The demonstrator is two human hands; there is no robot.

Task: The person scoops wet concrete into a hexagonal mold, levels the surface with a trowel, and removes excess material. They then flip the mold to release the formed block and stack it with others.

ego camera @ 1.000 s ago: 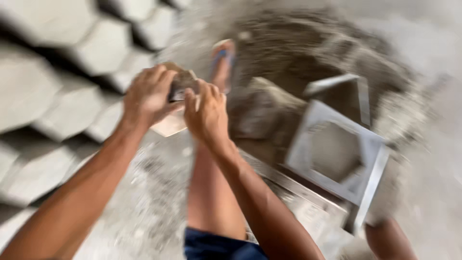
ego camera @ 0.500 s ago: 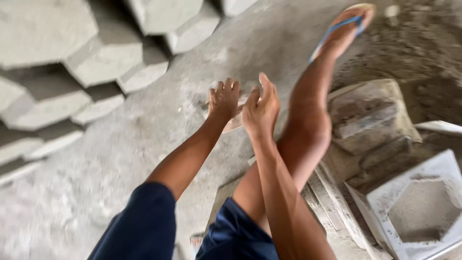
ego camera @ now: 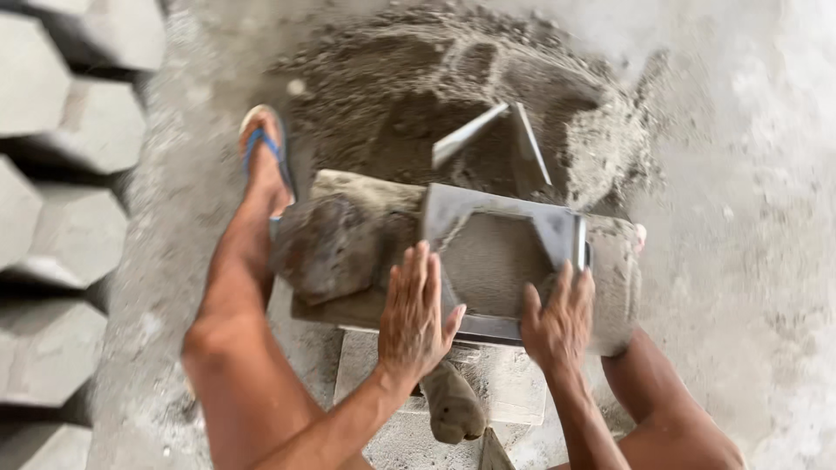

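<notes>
A square metal mould [ego camera: 505,252] with a hexagonal opening was seen lying flat on a mortar-caked work board [ego camera: 348,252], in front of the seated person and between the knees. The mould was filled level with grey sandy mix, and its near edge lay directly under the fingers of both hands. The left hand [ego camera: 418,318] was laid palm down over the near left corner of the mould, its fingers extended and held close together, pointing away from the body, with the thumb splayed to the right. The right hand [ego camera: 557,322] was placed palm down at the near right corner, its fingers slightly spread and curled over the frame's edge; nothing was pinched by either hand. Both forearms were stretched forward from the lower edge of the view, the wrists nearly straight.

A heap of damp sand-cement mix [ego camera: 461,104] was spread on the concrete floor just beyond the board, and a second metal frame [ego camera: 496,139] was stuck tilted in it. A foot in a blue flip-flop [ego camera: 266,152] was planted at the left of the heap. Finished hexagonal concrete blocks [ego camera: 61,174] were stacked in rows along the left edge. Some motion blur was present, so finer surface detail could not be told.
</notes>
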